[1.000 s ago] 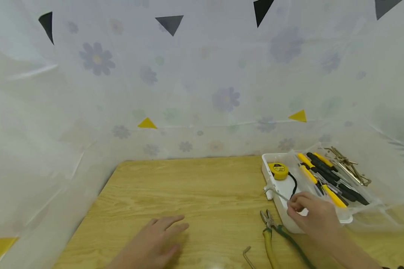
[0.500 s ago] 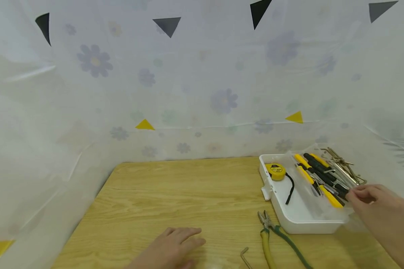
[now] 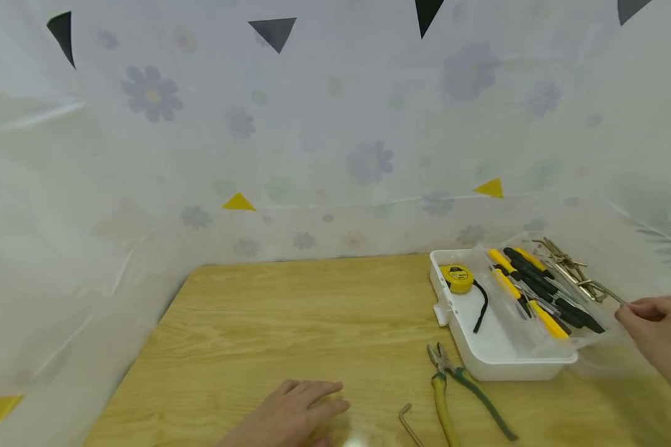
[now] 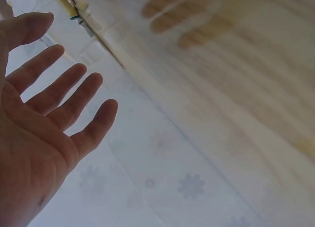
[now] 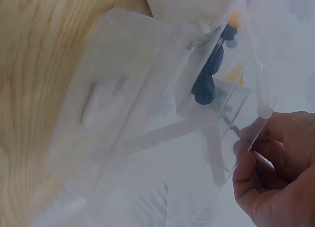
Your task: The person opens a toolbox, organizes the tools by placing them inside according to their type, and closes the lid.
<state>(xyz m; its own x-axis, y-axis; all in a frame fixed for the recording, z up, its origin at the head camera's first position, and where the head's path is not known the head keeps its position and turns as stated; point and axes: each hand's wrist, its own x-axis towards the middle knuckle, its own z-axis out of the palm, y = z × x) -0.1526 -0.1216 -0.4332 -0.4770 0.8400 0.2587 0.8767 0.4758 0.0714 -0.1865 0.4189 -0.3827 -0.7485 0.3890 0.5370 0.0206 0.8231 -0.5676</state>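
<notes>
My right hand (image 3: pixel 662 329) pinches a metal hex key (image 3: pixel 611 291) between thumb and fingertips at the far right. The key's bent end lies over a pile of brassy hex keys (image 3: pixel 561 257) in a translucent tray (image 3: pixel 584 340). In the right wrist view, the clear plastic partly covers the key (image 5: pixel 233 130) near the fingertips. My left hand (image 3: pixel 291 413) hovers near the table's front with fingers spread and nothing held. The left wrist view shows that hand's palm (image 4: pixel 39 133) bare. Another hex key (image 3: pixel 408 425) lies on the table, right of the left hand.
Pliers (image 3: pixel 444 372) with one yellow and one green handle lie before a white toolbox (image 3: pixel 514 371). A yellow tape measure (image 3: pixel 456 278) sits inside the box. Yellow and black screwdrivers (image 3: pixel 537 279) fill the tray. A plastic sheet (image 3: pixel 313 143) hangs behind the wooden table (image 3: pixel 291 310).
My right hand has carried the hex key rightward from above the white box to the tray's hex-key pile. The left hand has drifted slightly right and toward the front.
</notes>
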